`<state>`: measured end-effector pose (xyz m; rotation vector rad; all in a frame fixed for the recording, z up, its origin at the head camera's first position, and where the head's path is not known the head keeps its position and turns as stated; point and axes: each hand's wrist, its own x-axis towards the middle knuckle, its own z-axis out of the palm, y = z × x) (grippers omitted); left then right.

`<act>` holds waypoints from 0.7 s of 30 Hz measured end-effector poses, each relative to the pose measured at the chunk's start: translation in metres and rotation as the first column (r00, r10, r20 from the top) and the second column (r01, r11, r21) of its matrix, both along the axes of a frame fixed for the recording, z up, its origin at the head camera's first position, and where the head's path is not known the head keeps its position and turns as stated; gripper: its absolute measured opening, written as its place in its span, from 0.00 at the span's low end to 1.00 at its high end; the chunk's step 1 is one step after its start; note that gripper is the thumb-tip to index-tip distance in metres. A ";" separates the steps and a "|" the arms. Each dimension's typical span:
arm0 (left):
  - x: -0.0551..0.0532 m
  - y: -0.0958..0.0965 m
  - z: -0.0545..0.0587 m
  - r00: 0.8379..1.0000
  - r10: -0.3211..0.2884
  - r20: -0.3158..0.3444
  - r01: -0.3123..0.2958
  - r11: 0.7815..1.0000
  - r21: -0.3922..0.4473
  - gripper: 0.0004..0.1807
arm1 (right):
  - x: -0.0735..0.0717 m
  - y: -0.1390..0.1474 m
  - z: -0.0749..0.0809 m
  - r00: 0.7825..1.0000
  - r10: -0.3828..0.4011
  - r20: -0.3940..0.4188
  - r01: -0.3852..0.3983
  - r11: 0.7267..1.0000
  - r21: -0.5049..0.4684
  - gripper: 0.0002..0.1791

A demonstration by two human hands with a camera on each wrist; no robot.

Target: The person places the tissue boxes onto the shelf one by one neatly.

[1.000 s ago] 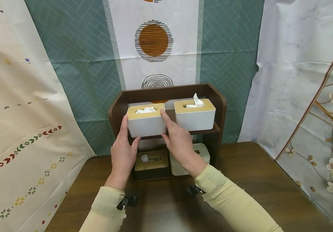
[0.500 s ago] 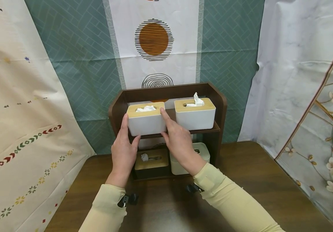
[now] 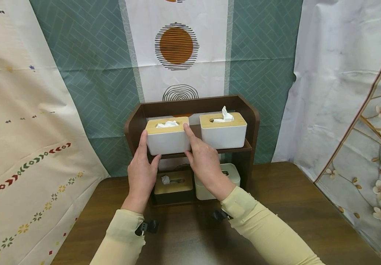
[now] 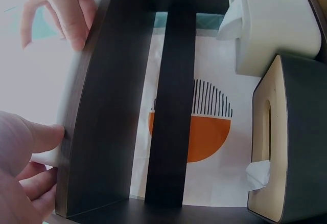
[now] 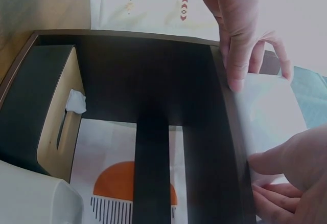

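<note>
A white tissue box (image 3: pixel 168 142) with a light wooden lid and a tissue poking out stands at the left of the shelf unit's upper shelf (image 3: pixel 231 150). My left hand (image 3: pixel 142 175) holds its left side, thumb at the lower front corner. On the opposite side my right hand (image 3: pixel 207 163) grips it, index finger up by the lid and thumb low on the front. Both wrist views look up from below, where the thumbs lie at the shelf's front edge and the white box (image 5: pixel 273 116) shows between the hands. The box's back is hidden.
A second white tissue box (image 3: pixel 223 137) with a wooden lid stands to the right on the same shelf. Below are a black tissue box (image 3: pixel 173 195) with a wooden lid and a pale green one (image 3: pixel 231 180), partly behind my right arm. Patterned cloths hang around the wooden table (image 3: pixel 270 221).
The held tissue box sits very slightly farther back on the shelf than a second ago. Both hands keep nearly the same hold on it.
</note>
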<state>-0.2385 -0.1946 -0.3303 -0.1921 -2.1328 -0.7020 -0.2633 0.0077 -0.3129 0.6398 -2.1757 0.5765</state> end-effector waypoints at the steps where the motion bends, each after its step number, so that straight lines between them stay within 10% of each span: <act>1: 0.000 0.000 0.000 1.000 -0.001 0.000 0.001 1.000 0.000 0.59 | 0.000 0.000 0.000 1.000 -0.001 0.003 0.001 1.000 0.001 0.55; 21: 0.012 0.008 -0.007 0.997 -0.014 -0.072 0.011 0.999 -0.043 0.58 | 0.011 0.011 -0.008 0.997 0.052 0.064 -0.051 0.998 -0.021 0.57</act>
